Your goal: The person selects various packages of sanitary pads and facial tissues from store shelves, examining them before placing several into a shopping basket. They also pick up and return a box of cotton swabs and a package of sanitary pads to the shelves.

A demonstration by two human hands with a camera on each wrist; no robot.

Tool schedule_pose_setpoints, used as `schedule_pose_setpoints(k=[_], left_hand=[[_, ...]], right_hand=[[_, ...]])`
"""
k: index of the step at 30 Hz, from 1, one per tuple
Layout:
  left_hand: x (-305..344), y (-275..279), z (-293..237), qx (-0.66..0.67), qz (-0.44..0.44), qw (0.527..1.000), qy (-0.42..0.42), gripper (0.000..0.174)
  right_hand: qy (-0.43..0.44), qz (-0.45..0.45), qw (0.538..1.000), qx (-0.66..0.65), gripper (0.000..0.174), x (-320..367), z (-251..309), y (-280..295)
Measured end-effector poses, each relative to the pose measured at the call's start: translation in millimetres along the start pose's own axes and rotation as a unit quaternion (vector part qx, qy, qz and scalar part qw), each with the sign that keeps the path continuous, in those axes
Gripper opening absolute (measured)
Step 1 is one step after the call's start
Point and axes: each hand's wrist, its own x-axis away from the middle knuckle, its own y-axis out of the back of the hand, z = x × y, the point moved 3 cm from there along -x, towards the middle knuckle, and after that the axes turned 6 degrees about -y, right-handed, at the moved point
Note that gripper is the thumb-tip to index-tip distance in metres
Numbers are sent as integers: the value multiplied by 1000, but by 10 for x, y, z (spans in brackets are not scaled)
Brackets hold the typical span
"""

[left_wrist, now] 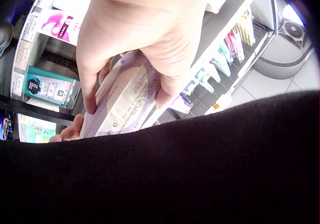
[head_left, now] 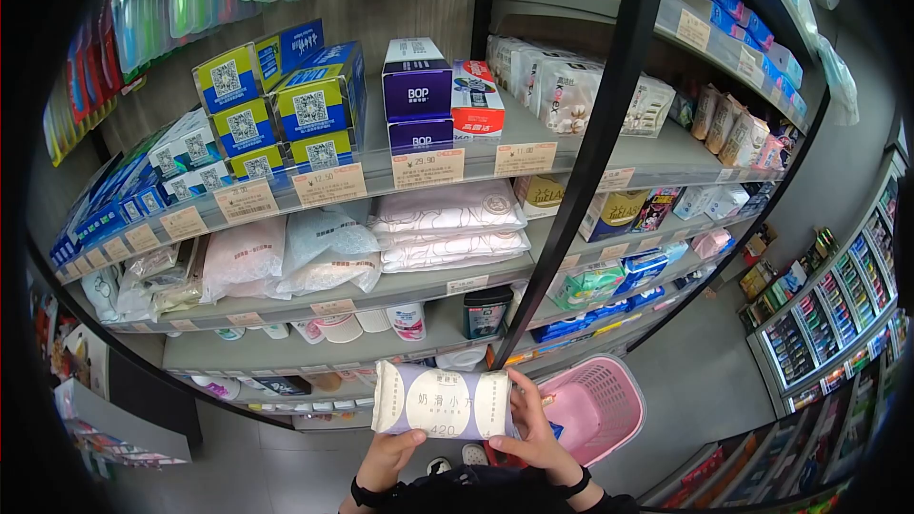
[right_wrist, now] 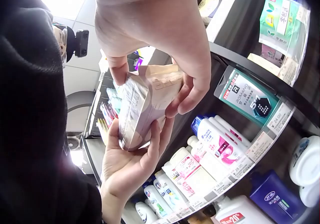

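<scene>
A cream and lilac packet (head_left: 443, 403) with printed characters is held level between both hands in the head view. My left hand (head_left: 388, 455) grips its left end from below, thumb on the front face. Its right end is gripped by my right hand (head_left: 535, 426), thumb at the lower edge and fingers round the end. In the left wrist view the left hand (left_wrist: 145, 29) spans the packet (left_wrist: 125, 96). The right wrist view has the right hand (right_wrist: 155, 29) over one end of the packet (right_wrist: 150, 101), with the other hand at the opposite end.
Behind the packet stands a shelf unit (head_left: 457, 286) with boxes, wrapped tissue packs and bottles. A pink basket (head_left: 609, 409) holding a few items is on the floor to the right. A dark shelf post (head_left: 581, 181) rises beyond the hands. More stocked shelves (head_left: 828, 305) stand at far right.
</scene>
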Motion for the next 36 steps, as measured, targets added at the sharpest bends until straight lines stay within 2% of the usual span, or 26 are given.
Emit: schedule_pose_setpoints(k=[14,16,17,19,20,21,23,24,26,29,31,32,33,35,36], left_hand=[[76,29,55,16,-18,1000,2,79],[152,33,27,-152,-13,988,12,60],[173,111,56,-150,-5,989,14,60],[159,264,150,-69,-24,997,38,81],[167,43,33,-191,10,981,-20,54],[146,39,58,-188,18,982,-19,54],[162,124,103,-43,-52,997,23,69],[176,148,123,-44,-53,997,28,69],[37,136,117,27,-59,997,-48,93],[-5,-38,28,3,-94,995,-32,99],[4,-40,26,-16,-80,996,-34,95],[3,-43,29,-33,-65,997,-38,92],[-8,-34,33,-32,-67,997,-36,92],[-100,-79,13,-52,8,996,-76,79],[-108,-93,-15,-50,7,996,-73,79]], right_hand=[[0,-6,1000,-19,102,47,60,-7],[0,-20,1000,-23,104,55,78,-14],[-11,-19,1000,-11,105,60,76,-20],[-16,-28,999,7,106,70,67,-1],[-15,-20,1000,11,106,69,39,12],[-15,-11,1000,15,106,69,13,20],[-8,-14,1000,12,105,77,-22,45],[-4,-26,999,19,105,139,-65,22],[4,-34,999,30,106,136,-78,37],[33,-49,995,86,106,151,-5,53],[-56,-67,995,-38,92,169,38,48],[-65,-46,997,-15,81,159,66,56],[-68,-46,997,-16,81,178,46,88],[-29,-91,994,-62,77,164,-1,274],[19,-147,987,-63,77,189,-10,389]])
